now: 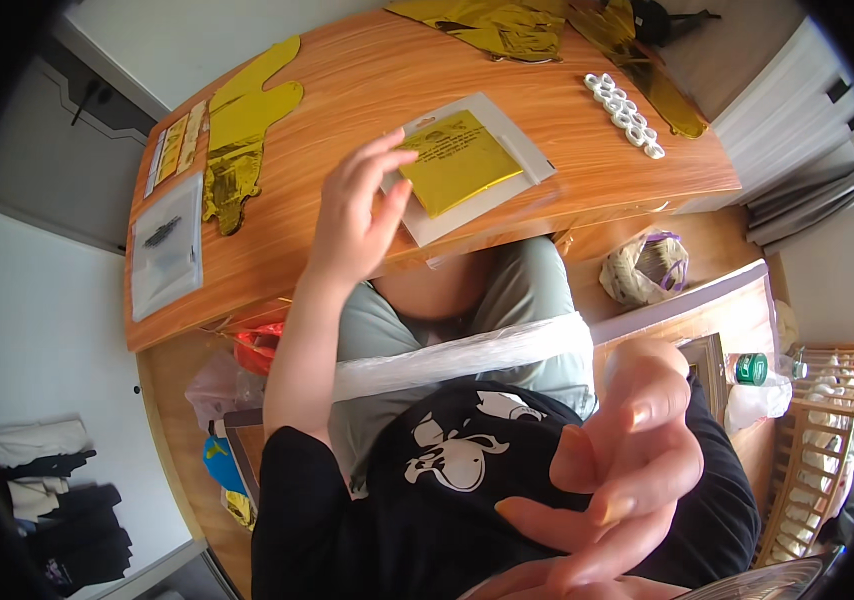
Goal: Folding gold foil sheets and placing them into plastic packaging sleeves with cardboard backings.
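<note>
On the wooden desk (347,120) lies a flat packet (507,135) with a pale border and a folded sheet of gold foil (462,170) in it, dark print on the foil. My left hand (357,205) is at the packet's left edge, fingers stretched and apart. Its fingertips overlap that edge; whether they press on it I cannot tell. Raised close to the camera, over my chest, is my right hand (637,460). Its fingers are bent but spread, and nothing shows between them. Across my thighs lies a long white plastic bundle (467,355).
Gold foil balloons (247,110) lie flat at the desk's left, more gold foil (507,30) at the back. White rings (622,115) sit in rows on the right. A clear bag (169,245) is at the left edge. A slatted wooden crib (812,450) stands at the lower right.
</note>
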`<move>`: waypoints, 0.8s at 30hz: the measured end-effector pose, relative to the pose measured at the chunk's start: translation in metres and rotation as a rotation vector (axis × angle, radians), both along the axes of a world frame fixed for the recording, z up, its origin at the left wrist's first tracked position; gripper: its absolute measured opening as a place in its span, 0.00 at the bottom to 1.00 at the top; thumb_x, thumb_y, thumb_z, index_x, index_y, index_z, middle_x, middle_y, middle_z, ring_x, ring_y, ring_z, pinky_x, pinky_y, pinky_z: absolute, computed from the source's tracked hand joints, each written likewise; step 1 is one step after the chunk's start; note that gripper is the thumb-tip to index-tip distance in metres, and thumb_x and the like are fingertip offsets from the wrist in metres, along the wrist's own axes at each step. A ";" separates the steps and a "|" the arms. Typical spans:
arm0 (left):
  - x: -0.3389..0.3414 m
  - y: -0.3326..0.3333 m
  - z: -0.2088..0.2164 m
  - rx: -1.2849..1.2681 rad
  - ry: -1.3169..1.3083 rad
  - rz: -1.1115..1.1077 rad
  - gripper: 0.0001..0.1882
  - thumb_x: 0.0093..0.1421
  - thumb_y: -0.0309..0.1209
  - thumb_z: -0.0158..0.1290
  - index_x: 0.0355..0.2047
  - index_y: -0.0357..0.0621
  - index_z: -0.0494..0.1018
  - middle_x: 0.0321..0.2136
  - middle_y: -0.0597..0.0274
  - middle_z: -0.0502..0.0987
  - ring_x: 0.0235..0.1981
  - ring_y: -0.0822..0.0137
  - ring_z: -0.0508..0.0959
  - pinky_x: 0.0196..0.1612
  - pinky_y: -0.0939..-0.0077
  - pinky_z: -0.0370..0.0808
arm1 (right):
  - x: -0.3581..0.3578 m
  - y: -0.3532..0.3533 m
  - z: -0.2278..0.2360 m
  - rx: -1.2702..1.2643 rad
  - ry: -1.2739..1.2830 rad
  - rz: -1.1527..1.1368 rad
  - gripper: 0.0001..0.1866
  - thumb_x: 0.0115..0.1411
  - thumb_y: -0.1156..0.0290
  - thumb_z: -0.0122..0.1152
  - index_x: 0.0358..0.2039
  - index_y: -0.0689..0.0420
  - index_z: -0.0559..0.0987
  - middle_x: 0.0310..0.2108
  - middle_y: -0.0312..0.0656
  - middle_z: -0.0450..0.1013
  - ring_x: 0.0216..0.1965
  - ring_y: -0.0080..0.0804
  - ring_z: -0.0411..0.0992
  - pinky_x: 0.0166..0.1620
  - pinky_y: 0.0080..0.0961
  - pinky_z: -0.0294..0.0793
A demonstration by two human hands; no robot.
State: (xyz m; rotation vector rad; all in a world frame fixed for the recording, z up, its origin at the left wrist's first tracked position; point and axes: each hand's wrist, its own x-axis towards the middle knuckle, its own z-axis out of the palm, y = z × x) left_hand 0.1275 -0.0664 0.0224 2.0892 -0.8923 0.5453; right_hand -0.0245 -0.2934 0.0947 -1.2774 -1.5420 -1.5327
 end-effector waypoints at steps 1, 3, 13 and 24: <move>0.008 0.003 0.001 -0.019 0.051 -0.019 0.15 0.65 0.28 0.56 0.52 0.44 0.77 0.60 0.51 0.75 0.60 0.50 0.74 0.62 0.58 0.68 | -0.005 -0.001 -0.003 0.026 0.139 -0.079 0.14 0.55 0.74 0.64 0.41 0.41 0.84 0.55 0.18 0.73 0.52 0.22 0.70 0.59 0.40 0.69; 0.025 -0.004 0.002 -0.092 0.127 -0.067 0.16 0.66 0.30 0.56 0.54 0.45 0.76 0.61 0.50 0.73 0.62 0.50 0.73 0.64 0.59 0.68 | -0.018 -0.013 -0.002 -0.005 0.347 -0.348 0.16 0.58 0.71 0.66 0.48 0.46 0.80 0.49 0.25 0.77 0.49 0.22 0.74 0.51 0.35 0.73; 0.079 -0.052 -0.005 0.604 0.091 -0.218 0.34 0.70 0.62 0.42 0.71 0.62 0.63 0.75 0.56 0.54 0.77 0.52 0.48 0.76 0.44 0.42 | 0.050 -0.064 -0.113 -0.105 1.121 -0.866 0.15 0.60 0.75 0.61 0.49 0.56 0.82 0.51 0.41 0.76 0.58 0.47 0.68 0.61 0.43 0.63; 0.074 -0.052 -0.029 0.738 0.005 -0.201 0.40 0.67 0.64 0.46 0.74 0.64 0.57 0.74 0.55 0.55 0.76 0.49 0.51 0.75 0.46 0.46 | 0.068 -0.057 -0.116 -0.131 1.159 -0.908 0.18 0.64 0.64 0.61 0.53 0.55 0.80 0.55 0.40 0.74 0.63 0.46 0.65 0.65 0.46 0.57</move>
